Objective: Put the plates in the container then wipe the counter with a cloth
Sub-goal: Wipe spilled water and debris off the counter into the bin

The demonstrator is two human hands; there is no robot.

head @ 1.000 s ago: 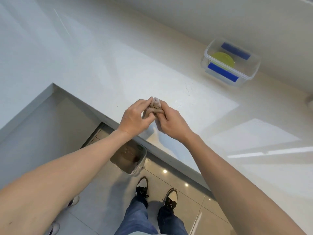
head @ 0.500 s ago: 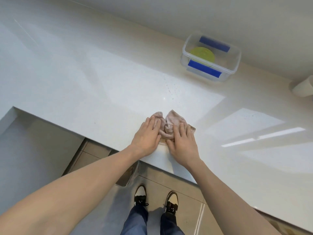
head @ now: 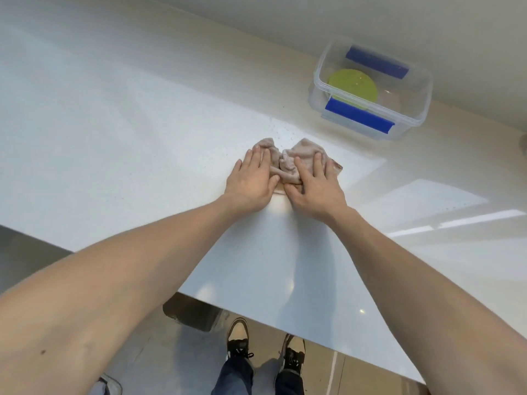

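Left hand (head: pixel 251 182) and right hand (head: pixel 315 189), fingers flat, press crumpled beige cloth (head: pixel 288 161) on glossy white counter (head: pixel 128 155) | counter edge behind wrists | clear plastic container (head: pixel 370 89) with green plate (head: pixel 352 85) by back wall, apart

No readable text anywhere tbh. Clear plastic container (head: pixel 370 89) with blue clips, crumpled beige cloth (head: pixel 288 161), white glossy counter (head: pixel 142 155): no labels, brands, numbers.
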